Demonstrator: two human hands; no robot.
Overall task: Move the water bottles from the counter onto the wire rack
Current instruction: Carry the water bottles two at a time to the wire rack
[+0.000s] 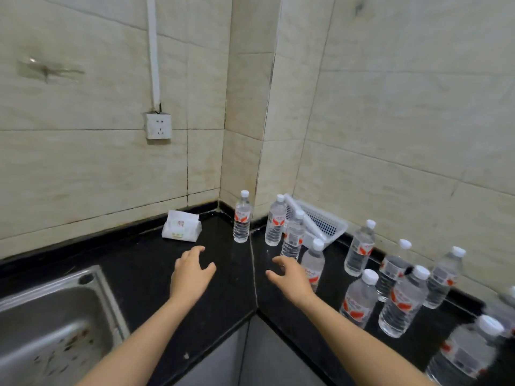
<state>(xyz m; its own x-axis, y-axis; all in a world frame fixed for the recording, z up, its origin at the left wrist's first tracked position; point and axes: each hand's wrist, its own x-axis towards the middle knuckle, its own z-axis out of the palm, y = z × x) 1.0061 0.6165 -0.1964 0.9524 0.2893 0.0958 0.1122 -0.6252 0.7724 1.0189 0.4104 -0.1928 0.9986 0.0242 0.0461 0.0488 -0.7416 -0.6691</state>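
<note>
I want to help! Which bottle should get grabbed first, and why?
Probably the right hand should close on the bottle just beyond its fingers. Both hands are open and empty, and that bottle is nearest. No rack shows.

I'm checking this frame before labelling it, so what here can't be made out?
All in the head view:
- The wire rack is out of frame.
- The steel sink is cut off by the left and bottom edges.
- The clear plastic water bottles at the right edge are cropped, so no full count.
- The print on the white tissue pack is too small to read.
- The right hand partly hides the nearest bottle.
</note>
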